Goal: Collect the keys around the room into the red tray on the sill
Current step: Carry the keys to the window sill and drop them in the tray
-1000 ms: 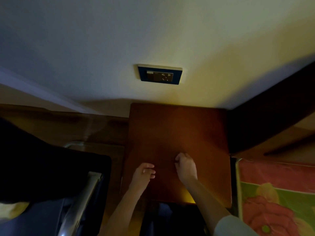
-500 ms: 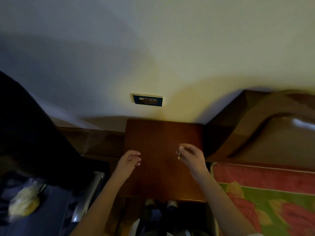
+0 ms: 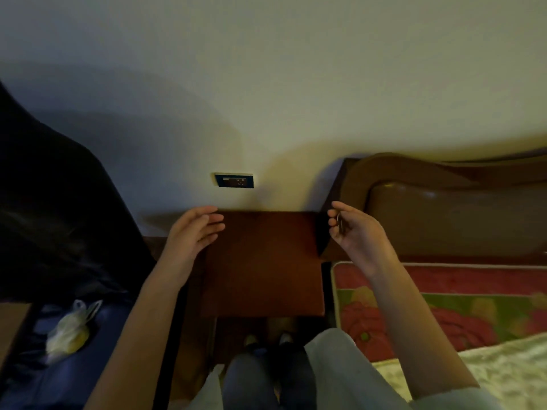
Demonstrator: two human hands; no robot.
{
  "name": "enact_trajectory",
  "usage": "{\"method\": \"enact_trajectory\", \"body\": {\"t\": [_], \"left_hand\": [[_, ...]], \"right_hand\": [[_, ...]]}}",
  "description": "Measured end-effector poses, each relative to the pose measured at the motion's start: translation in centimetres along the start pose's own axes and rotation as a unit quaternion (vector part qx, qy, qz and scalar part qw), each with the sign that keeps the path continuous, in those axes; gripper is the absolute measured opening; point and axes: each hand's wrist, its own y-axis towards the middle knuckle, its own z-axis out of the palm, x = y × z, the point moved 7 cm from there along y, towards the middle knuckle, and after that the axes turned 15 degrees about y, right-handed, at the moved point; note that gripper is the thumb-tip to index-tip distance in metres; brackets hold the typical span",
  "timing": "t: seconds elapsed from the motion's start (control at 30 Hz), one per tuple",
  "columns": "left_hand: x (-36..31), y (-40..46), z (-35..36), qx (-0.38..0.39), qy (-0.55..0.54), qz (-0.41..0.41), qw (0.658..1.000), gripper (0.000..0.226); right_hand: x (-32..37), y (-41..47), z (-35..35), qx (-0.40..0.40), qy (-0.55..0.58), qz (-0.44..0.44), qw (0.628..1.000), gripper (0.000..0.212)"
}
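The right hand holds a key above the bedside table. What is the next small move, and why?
Probably turn away from the table and carry the key toward the sill. The right hand already pinches the key, the left hand is open and holds nothing, and no other key shows on the table. The red tray is not in view, so it must be found first.
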Motion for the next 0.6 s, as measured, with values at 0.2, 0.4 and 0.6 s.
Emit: {"method": "enact_trajectory", "body": {"t": [0.2,0.4,0.6], "left_hand": [[-3.1,-2.6,2.1,0.095,-0.129,0.028,0.987,0.022],[-5.5,-3.2,3.1,0.149,-0.152,0.051,0.976,0.034],[-4.5,-4.7,5.0,0.234,-0.098,0.025,0.967,0.024]], "right_hand": [[2.5,-6.1,-2.2,-0.021,0.064,-0.028,0.997,0.021],[3.9,-12.7,-5.3,-0.047,0.16,-0.129,0.977,0.02],[1.0,-20.6,-9.3,-0.12,0.218,-0.234,0.94,0.019]]}}
